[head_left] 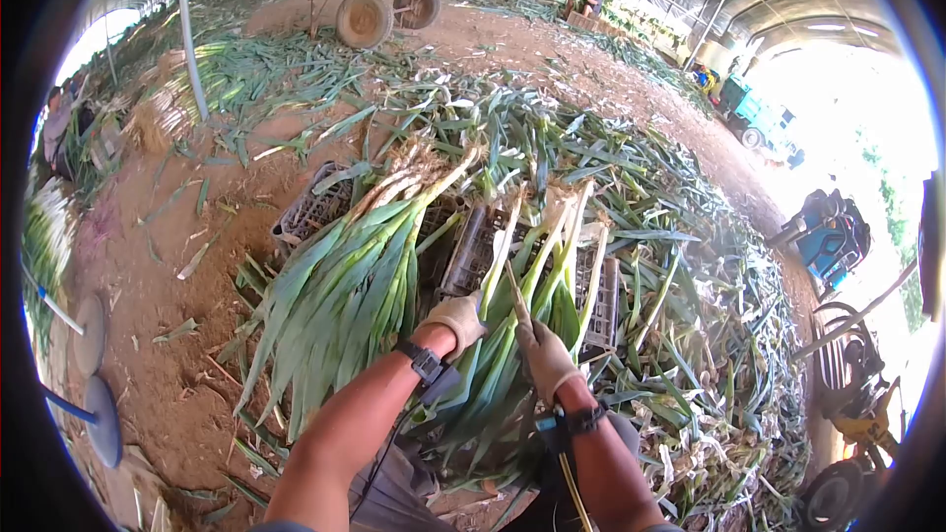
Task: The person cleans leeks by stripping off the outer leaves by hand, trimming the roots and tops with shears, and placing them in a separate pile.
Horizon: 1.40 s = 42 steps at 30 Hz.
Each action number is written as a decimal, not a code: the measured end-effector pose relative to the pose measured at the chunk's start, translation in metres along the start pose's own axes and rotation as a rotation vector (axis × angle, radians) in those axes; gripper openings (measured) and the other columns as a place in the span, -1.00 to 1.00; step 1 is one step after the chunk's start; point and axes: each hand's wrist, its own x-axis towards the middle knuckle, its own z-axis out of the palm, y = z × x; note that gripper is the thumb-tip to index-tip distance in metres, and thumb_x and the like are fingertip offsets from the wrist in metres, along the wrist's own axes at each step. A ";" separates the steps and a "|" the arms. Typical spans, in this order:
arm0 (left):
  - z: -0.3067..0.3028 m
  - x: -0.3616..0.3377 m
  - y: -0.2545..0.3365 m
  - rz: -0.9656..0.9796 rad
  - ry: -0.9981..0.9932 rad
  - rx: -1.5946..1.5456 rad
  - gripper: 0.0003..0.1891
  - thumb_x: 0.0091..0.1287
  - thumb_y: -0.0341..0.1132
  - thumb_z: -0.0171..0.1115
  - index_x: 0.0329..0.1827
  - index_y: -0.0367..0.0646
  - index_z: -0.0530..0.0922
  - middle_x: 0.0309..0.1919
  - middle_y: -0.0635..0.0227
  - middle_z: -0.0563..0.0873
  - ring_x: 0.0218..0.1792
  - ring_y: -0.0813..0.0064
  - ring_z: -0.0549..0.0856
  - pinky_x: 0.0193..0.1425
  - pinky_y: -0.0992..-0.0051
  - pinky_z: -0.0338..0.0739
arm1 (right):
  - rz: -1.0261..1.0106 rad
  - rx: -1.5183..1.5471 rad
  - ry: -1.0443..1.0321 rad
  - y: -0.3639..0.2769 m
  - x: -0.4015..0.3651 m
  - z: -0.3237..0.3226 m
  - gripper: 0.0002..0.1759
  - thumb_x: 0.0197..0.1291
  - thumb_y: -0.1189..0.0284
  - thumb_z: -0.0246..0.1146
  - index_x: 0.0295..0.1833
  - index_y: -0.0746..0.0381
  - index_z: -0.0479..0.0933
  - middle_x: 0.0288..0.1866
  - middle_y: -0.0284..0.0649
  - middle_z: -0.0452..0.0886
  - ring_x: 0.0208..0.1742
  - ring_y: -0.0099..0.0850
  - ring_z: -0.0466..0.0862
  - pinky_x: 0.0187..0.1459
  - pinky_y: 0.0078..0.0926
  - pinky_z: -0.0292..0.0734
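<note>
My left hand [458,320], in a pale glove, is closed around a leek [501,251], its root end pointing away from me. Beside it my gloved right hand [547,360] grips a thin, tan rod-like tool [516,294] that points forward; a yellowish hose [572,493] runs along that forearm. Several more leeks [562,246] lie under and beyond my hands across a dark plastic crate [473,248]. To the left, a large bundle of leeks [360,271] rests with its roots away from me.
Leaf scraps [709,355] are heaped on the right and beyond the crates. Another crate [313,207] sits behind the bundle. A two-wheeled cart [365,18] stands far back, with a metal pole [190,39] at left. Machinery [852,384] is at the right edge. Other people sit farther off.
</note>
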 end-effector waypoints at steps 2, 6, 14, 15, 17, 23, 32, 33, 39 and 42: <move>-0.010 -0.010 0.005 -0.021 -0.020 -0.025 -0.38 0.20 -0.16 0.43 0.31 -0.12 0.45 -0.06 -0.10 0.73 -0.02 -0.08 0.71 0.09 0.10 0.60 | 0.055 -0.197 0.006 0.017 0.043 -0.002 -0.44 0.49 0.03 0.06 0.18 0.36 0.49 -0.40 -0.25 0.56 -0.36 -0.49 0.56 -0.26 -0.47 0.48; -0.011 -0.024 0.003 0.014 -0.038 -0.094 -0.36 0.19 -0.16 0.42 0.34 -0.08 0.44 -0.03 -0.10 0.72 0.01 -0.09 0.70 0.14 0.14 0.59 | 0.035 -0.283 0.050 0.029 0.099 -0.001 -0.37 0.47 -0.04 0.00 0.05 0.39 0.55 -0.41 -0.12 0.62 -0.50 -0.29 0.59 -0.35 -0.29 0.52; -0.012 -0.049 -0.009 -0.080 -0.106 -0.075 -0.22 0.18 0.01 0.44 0.41 -0.16 0.38 -0.05 -0.20 0.70 0.02 -0.14 0.69 0.17 0.15 0.58 | 0.043 -0.399 0.024 0.024 0.149 0.007 -0.27 0.46 -0.12 -0.09 -0.04 0.41 0.57 -0.46 -0.10 0.63 -0.53 -0.27 0.63 -0.38 -0.22 0.53; -0.009 -0.049 -0.014 -0.085 -0.103 -0.073 -0.22 0.18 0.01 0.44 0.41 -0.16 0.38 -0.05 -0.20 0.70 0.02 -0.14 0.69 0.17 0.15 0.58 | 0.036 -0.407 0.016 0.023 0.155 0.008 -0.27 0.46 -0.12 -0.07 -0.03 0.42 0.57 -0.46 -0.10 0.63 -0.53 -0.26 0.62 -0.37 -0.22 0.53; -0.003 -0.050 -0.024 -0.062 -0.074 -0.097 -0.22 0.19 0.01 0.44 0.42 -0.15 0.37 -0.02 -0.18 0.70 0.04 -0.12 0.68 0.19 0.18 0.56 | 0.015 -0.375 0.004 0.024 0.162 0.011 -0.29 0.45 -0.11 -0.05 -0.01 0.40 0.57 -0.45 -0.10 0.63 -0.50 -0.28 0.63 -0.35 -0.23 0.52; 0.011 -0.047 -0.048 0.002 -0.064 -0.492 -0.39 0.32 -0.23 0.38 0.42 -0.12 0.42 0.01 0.24 0.73 -0.10 0.42 0.67 0.15 0.41 0.55 | 0.034 -0.272 -0.126 -0.001 0.150 0.004 -0.41 0.47 -0.02 0.04 0.03 0.36 0.57 -0.40 -0.20 0.61 -0.48 -0.40 0.56 -0.34 -0.30 0.48; 0.004 -0.051 -0.032 -0.016 -0.142 -0.780 -0.42 0.38 -0.31 0.34 0.46 -0.14 0.42 0.11 0.37 0.70 0.01 0.62 0.61 0.21 0.53 0.51 | -0.002 -0.109 0.093 0.045 0.157 -0.008 -0.35 0.47 -0.09 0.02 0.12 0.33 0.56 -0.40 -0.17 0.63 -0.46 -0.34 0.60 -0.35 -0.31 0.48; 0.006 -0.049 -0.032 0.010 -0.140 -0.909 -0.44 0.40 -0.33 0.32 0.46 -0.17 0.41 0.12 0.40 0.69 0.02 0.63 0.60 0.22 0.55 0.50 | -0.007 -0.081 0.140 0.058 0.160 -0.010 -0.37 0.47 -0.09 0.04 0.13 0.31 0.57 -0.42 -0.24 0.62 -0.55 -0.44 0.54 -0.47 -0.38 0.43; -0.001 -0.037 -0.005 0.088 -0.113 -1.098 -0.47 0.42 -0.51 0.23 0.46 -0.26 0.38 0.11 0.33 0.67 0.09 0.55 0.66 0.28 0.54 0.54 | 0.271 0.256 -0.126 -0.007 0.041 -0.073 -0.30 0.44 -0.19 0.01 -0.01 0.32 0.56 -0.46 -0.24 0.57 -0.57 -0.46 0.50 -0.50 -0.44 0.37; -0.005 -0.025 0.012 0.076 -0.192 -1.344 -0.45 0.43 -0.55 0.19 0.49 -0.25 0.32 0.19 0.30 0.62 0.14 0.52 0.65 0.31 0.51 0.54 | 0.290 0.398 -0.160 -0.003 0.023 -0.089 -0.37 0.44 -0.17 0.03 -0.13 0.25 0.55 -0.51 -0.31 0.51 -0.60 -0.52 0.43 -0.54 -0.51 0.30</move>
